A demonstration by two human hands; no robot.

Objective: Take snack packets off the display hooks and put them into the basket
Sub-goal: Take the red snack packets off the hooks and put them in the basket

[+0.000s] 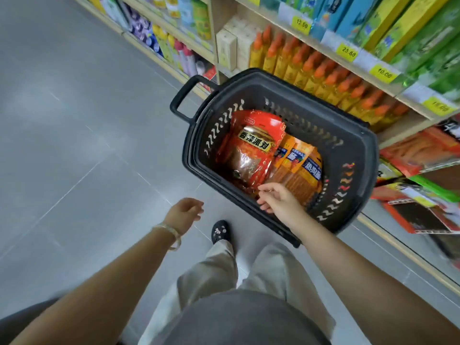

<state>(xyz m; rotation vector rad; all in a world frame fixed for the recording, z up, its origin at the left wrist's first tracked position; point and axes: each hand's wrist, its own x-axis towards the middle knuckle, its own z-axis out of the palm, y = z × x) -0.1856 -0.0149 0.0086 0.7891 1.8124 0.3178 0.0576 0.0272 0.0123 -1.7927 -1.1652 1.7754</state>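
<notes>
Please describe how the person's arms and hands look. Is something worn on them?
Both forearms are bare; no sleeves are in view. The left hand and the right hand wear no gloves. On the left wrist sits a pale, slightly translucent bangle. No watch shows on either wrist.

Red snack packet (251, 150) in the basket (358, 155): black banner with yellow characters 香辣派对. Orange packets (302, 170) beside it: print only partly legible. Yellow shelf-edge labels: left price tag (301, 25) 12.60, middle price tag (348, 53) 23.80, right price tag (384, 73) 10.00.
</notes>
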